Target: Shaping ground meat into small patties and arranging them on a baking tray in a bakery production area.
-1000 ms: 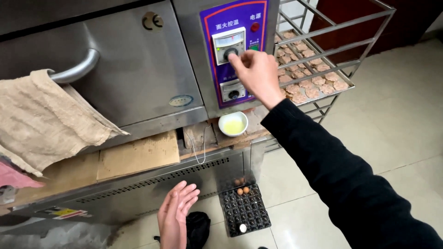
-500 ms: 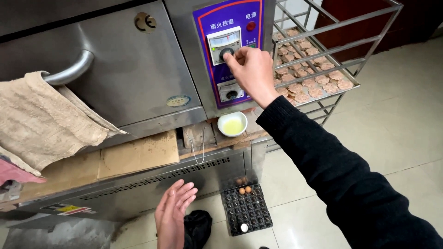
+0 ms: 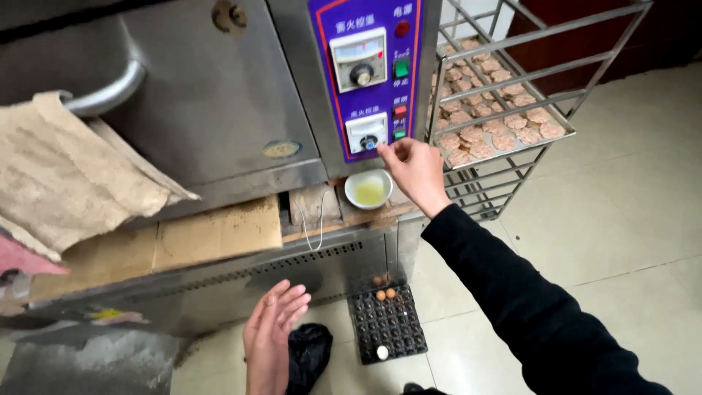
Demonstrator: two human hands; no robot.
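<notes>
Steel oven (image 3: 205, 110) front filled view. My right hand (image 3: 413, 167), fingers pinched but holding nothing, reached the lower knob (image 3: 369, 143) on its purple panel (image 3: 365, 73); small, rigid, best gripped at the rim. Left hand (image 3: 270, 336) hung open.

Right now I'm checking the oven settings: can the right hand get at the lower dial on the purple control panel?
Probably yes. The right hand has its fingertips just beside the lower dial, with nothing between them; the small white bowl sits below, out of the way.
</notes>
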